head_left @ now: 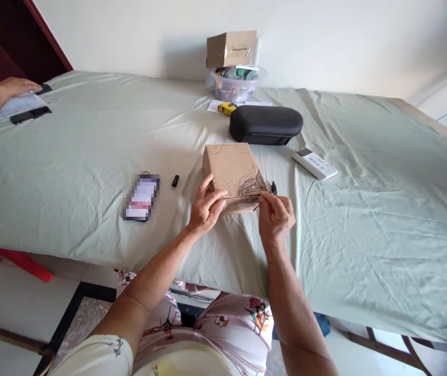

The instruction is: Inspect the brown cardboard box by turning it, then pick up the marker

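A brown cardboard box (231, 164) with black scribbled lines and curves on its top lies on the cloth in front of me. My left hand (205, 210) grips its near left corner, fingers spread over the side and top, thumb on the front edge. At the near right corner, my right hand (276, 215) pinches the edge of the box's front flap between thumb and index finger. Just beyond those right fingers lies a black marker (274, 188), partly hidden by the hand.
A green cloth covers the table (364, 219). A black case (266, 124), yellow tape measure (227, 108) and plastic tub (235, 89) topped by another box (231, 48) stand behind. Left lie a phone (141, 198) and small black object (175, 180); right, a white device (315, 164). Another person's hand (19, 87) rests far left.
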### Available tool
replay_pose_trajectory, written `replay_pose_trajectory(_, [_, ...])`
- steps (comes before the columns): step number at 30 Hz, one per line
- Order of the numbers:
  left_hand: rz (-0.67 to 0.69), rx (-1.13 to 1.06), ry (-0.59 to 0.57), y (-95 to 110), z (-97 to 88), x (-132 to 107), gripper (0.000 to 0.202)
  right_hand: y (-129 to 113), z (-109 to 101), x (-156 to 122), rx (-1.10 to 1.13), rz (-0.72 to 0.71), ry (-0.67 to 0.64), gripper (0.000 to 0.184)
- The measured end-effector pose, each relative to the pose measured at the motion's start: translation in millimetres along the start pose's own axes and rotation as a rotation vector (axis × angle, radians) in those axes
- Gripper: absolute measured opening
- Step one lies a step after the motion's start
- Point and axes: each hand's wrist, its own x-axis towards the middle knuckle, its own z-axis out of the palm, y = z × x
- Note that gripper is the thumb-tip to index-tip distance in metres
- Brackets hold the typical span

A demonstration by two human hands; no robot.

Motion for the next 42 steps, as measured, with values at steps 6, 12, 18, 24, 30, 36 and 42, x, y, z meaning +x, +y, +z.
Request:
replay_pose_trajectory(6, [-0.048,-0.026,0.096,-6,-3.5,4,0.032,1,2,2,0.112,0.116,-0.010,0.025])
replay_pose_trajectory(12, [-0.136,-0.165,0.169,-7,-1.2,5,0.031,13,8,-1,0.257,0.191,-0.108,0.034])
replay_pose_trajectory(18, [-0.278,-0.236,0.309,-6,-5.4,10,0.044,13,10,-4,0.241,0.134,-0.234,0.033])
replay_pose_trajectory(24, [-0.393,-0.319,0.391,-8,-9.7,14,0.053,9,10,-5,0.312,0.193,-0.235,0.040])
replay_pose_trajectory(30, [-0.506,-0.541,0.342,-5,-1.5,10,0.059,1,8,-7,0.530,0.180,-0.156,0.044])
replay_pose_trajectory(36, [-0.563,-0.505,0.113,-1,7.8,2,0.076,5,13,-8,0.534,0.168,-0.111,0.055])
replay_pose_trajectory(42, [-0.727,-0.610,0.070,4,2.4,5,0.078,11,26,-19,0.489,0.189,-0.312,0.082])
